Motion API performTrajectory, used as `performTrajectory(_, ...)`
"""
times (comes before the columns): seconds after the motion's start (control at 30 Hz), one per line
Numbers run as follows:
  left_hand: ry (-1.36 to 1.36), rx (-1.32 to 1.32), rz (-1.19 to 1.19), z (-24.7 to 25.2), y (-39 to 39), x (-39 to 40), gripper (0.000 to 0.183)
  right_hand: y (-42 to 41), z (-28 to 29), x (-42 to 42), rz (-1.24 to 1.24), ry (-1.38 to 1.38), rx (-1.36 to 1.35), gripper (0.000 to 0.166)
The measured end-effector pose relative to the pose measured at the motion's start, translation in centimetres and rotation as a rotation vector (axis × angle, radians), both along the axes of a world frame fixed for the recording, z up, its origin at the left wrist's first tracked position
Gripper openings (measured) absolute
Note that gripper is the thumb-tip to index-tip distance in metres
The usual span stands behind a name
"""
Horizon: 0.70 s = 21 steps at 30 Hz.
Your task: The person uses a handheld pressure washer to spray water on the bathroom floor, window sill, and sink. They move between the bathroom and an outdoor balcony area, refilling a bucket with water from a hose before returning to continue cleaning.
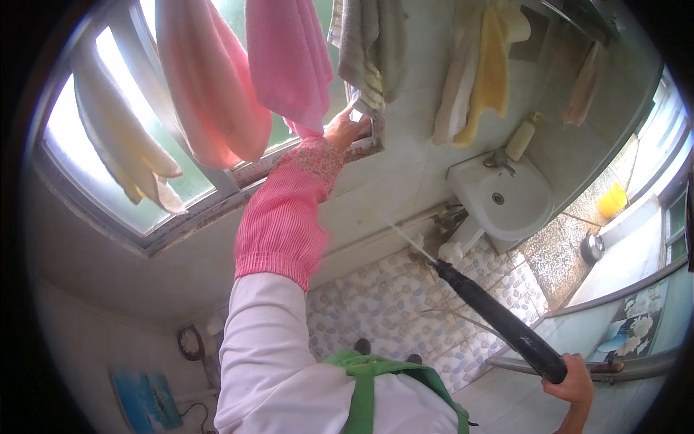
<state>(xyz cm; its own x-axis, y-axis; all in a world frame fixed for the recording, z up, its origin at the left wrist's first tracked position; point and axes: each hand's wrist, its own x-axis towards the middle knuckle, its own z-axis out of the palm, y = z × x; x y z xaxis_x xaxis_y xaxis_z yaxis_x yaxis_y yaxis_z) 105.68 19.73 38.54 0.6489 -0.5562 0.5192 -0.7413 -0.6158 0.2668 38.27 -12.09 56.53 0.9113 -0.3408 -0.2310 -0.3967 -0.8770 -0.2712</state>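
Observation:
My left hand [347, 128], in a pink sleeve cover, reaches to the corner of the window frame [374, 142] under the hanging grey towel [374, 43]. A small white thing [355, 115] shows at its fingers; whether they grip it is unclear. My right hand [573, 380], low at the right, is closed around the rear end of a long black spray wand [501, 320]. A thin white jet leaves the wand's tip towards the tiled wall [379, 190]. A pink towel [287, 65] hangs just above my left forearm.
More towels [211, 87] hang before the window at left, and a yellow cloth [488, 76] on the wall. A white washbasin [504, 200] with a faucet [500, 161] and a pump bottle [524, 136] stands at right. Below lies a patterned tile floor [390, 309]. A glass door's rail [640, 369] is near my right hand.

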Motion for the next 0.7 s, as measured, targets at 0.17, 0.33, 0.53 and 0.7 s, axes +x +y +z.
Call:
performTrajectory(0.17, -0.804, 0.951, 0.221, 2.6, -4.1, -5.1, 0.041, 3.2, -1.0, 1.9, -0.104, 0.074, 0.038, 0.037)
performTrajectory(0.33, -0.853, 0.780, 0.139, 1.3, 2.1, -2.5, 0.042, 3.7, -1.7, 3.2, -0.086, 0.043, -0.015, 0.038)
performTrajectory(0.53, -0.118, 0.261, -0.037, 0.5, 8.5, -2.4, 0.046, 2.3, -3.3, 1.5, -0.072, -0.025, -0.113, 0.043)
performTrajectory(0.7, -0.925, 0.866, 0.378, 1.6, 6.5, -7.9, 0.044, 2.5, -0.8, 2.4, 0.029, 0.061, 0.128, 0.031)
